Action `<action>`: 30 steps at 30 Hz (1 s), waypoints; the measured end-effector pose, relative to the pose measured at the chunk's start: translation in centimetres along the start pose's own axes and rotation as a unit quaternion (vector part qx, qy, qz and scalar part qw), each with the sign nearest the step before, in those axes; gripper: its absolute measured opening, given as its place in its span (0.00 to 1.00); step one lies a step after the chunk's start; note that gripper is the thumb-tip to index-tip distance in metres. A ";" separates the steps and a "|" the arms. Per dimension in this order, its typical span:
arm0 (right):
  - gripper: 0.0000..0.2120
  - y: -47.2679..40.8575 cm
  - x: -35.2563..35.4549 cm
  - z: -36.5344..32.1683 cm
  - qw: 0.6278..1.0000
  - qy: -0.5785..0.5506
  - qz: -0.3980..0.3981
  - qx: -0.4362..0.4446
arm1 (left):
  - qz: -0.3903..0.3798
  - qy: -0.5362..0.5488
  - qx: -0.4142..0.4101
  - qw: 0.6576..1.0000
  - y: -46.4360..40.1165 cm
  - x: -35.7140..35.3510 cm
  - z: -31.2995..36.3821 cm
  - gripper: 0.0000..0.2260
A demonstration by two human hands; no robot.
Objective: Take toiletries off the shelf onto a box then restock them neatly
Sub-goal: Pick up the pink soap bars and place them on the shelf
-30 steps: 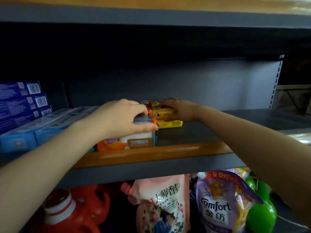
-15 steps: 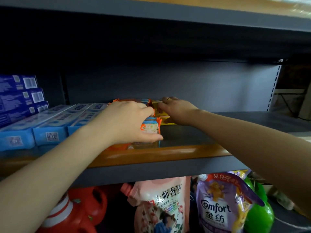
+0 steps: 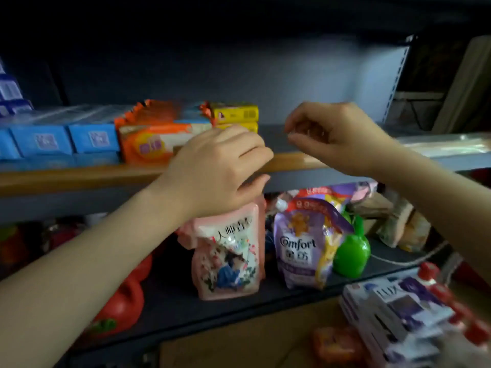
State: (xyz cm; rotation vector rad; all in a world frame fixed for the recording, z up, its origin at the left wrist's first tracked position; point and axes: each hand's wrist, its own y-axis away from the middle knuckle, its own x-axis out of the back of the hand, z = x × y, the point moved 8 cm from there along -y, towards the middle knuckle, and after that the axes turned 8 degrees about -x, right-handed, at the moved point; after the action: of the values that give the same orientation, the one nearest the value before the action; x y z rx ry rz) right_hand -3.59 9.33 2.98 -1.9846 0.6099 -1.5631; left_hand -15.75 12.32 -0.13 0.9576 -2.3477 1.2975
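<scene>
Two orange plastic-wrapped soap packs [image 3: 156, 139] lie stacked on the grey metal shelf with a wooden front lip [image 3: 79, 175], glossy and crinkled at the ends. Just right of them sit two yellow cardboard soap boxes [image 3: 236, 115]; just left, pale blue cartons [image 3: 63, 140]. In front of the packs, the left hand [image 3: 215, 166] hovers, fingers loosely curled, holding nothing. Right of them, the right hand [image 3: 334, 134] hangs with fingertips bunched; whether it pinches anything I cannot tell.
</scene>
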 end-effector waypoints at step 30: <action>0.32 31.4 -13.5 4.4 0.922 0.083 -0.364 -0.101 | -0.333 0.406 0.269 0.807 12.1 -24.3 23.3 0.26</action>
State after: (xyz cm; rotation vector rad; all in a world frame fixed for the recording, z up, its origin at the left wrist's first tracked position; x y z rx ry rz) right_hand -3.02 -5.02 -28.32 -2.4124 0.0697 -2.1844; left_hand -4.63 7.45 -33.73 0.9539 -0.8837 1.6137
